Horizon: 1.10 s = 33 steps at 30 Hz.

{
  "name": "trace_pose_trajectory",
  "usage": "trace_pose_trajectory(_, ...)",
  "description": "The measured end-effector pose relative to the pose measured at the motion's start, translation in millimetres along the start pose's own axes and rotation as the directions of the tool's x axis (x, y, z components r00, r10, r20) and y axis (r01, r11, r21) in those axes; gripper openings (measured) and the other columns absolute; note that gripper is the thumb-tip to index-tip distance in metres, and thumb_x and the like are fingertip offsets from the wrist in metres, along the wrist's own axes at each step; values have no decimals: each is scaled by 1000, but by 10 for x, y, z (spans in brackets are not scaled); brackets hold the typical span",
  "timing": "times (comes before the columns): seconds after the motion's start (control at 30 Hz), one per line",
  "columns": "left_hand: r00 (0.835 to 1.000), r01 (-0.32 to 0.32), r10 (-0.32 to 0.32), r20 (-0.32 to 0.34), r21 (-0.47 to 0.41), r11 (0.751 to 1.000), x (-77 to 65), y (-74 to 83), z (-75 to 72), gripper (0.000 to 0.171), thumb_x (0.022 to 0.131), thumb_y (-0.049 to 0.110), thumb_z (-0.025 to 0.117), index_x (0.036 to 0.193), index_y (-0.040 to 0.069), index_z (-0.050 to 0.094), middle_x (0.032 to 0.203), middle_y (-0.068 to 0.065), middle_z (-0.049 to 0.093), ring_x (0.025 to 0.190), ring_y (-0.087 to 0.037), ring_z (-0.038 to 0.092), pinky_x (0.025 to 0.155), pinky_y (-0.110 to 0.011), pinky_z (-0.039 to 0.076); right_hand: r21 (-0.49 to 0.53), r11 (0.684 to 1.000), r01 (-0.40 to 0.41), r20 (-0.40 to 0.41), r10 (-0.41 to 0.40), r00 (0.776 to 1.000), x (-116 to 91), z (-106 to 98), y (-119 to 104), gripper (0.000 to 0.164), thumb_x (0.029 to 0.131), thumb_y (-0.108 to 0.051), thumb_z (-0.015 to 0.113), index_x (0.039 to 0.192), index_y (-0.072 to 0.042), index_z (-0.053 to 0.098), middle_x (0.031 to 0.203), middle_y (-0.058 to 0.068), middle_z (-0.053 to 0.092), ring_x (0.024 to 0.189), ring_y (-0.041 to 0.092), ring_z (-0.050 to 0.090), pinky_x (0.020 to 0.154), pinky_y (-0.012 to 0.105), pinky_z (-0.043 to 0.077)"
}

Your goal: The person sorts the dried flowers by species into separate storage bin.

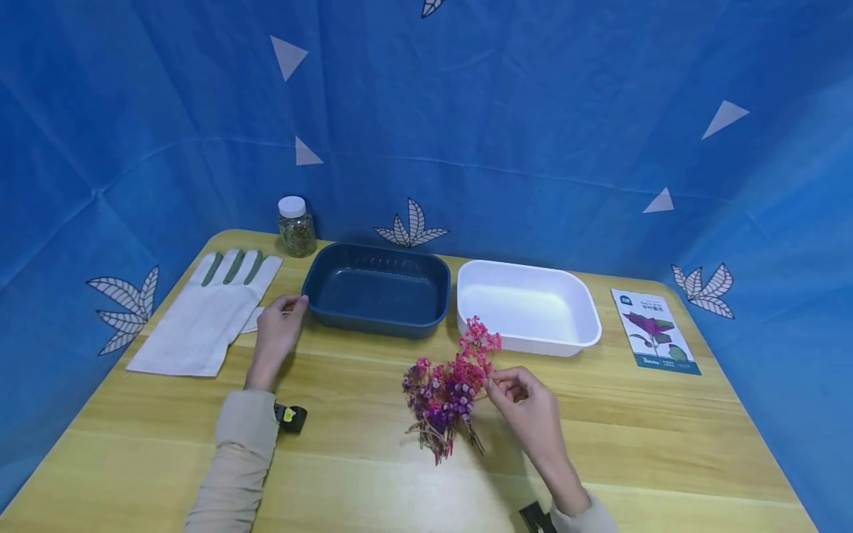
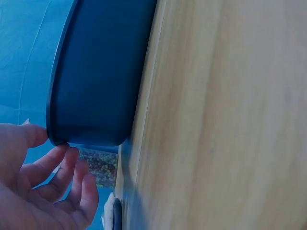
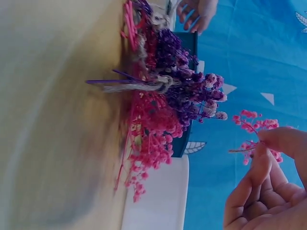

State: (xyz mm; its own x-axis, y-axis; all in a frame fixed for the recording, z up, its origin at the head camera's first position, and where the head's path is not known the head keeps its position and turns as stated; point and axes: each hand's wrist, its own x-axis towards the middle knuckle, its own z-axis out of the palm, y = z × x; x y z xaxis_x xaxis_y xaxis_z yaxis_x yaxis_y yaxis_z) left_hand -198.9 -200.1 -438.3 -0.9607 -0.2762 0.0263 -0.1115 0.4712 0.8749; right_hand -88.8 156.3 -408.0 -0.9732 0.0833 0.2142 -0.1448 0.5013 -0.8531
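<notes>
My left hand (image 1: 277,329) is at the near left corner of a dark blue plastic tray (image 1: 373,324). In the left wrist view its thumb and index finger pinch the tray's rim, the other fingers loosely bent below. My right hand (image 1: 533,407) pinches a small sprig of pink dried flowers (image 3: 249,125) between thumb and fingertips, held up above the table. Beside it lies a pile of dried flowers (image 1: 436,400), pink and purple, with stems toward me. Twine (image 3: 165,84) ties a purple bunch in that pile.
A white tray (image 1: 533,344) stands right of the blue one. At the left lie white gloves (image 1: 193,333) with green finger stripes, and behind them a white-lidded jar (image 1: 297,233). A seed packet (image 1: 656,333) with a plant picture lies at the right. Blue cloth (image 1: 480,111) encloses the table.
</notes>
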Motion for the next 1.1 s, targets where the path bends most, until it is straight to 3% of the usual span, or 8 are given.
trace_pose_trajectory(0.27,1000,-1,1,-8,3,1000,17,-2,9,47,100,34,44,126,-4,55,121,-24,59,114,-35,53,95,-46,43,24,999,-28,47,27,999,300,95,-102,10,85,-6,70,92,0,69,78,7,66,66,8,55,60,19,47)
trace_pose_trajectory(0.7,1000,-21,21,-2,0,1000,-14,15,-6,45,100,32,45,125,-5,56,119,-25,60,112,-35,54,93,-46,44,-26,997,74,171,-69,983,856,294,-346,13,91,-16,64,96,-6,70,79,7,66,68,19,58,61,28,46)
trace_pose_trajectory(1.1,1000,-18,18,-13,7,1000,12,-6,10,45,100,32,47,124,-5,57,118,-25,60,111,-35,55,92,-45,44,-96,994,51,290,-21,957,1285,568,-493,16,91,-21,65,96,-6,69,84,8,67,74,19,61,66,32,49)
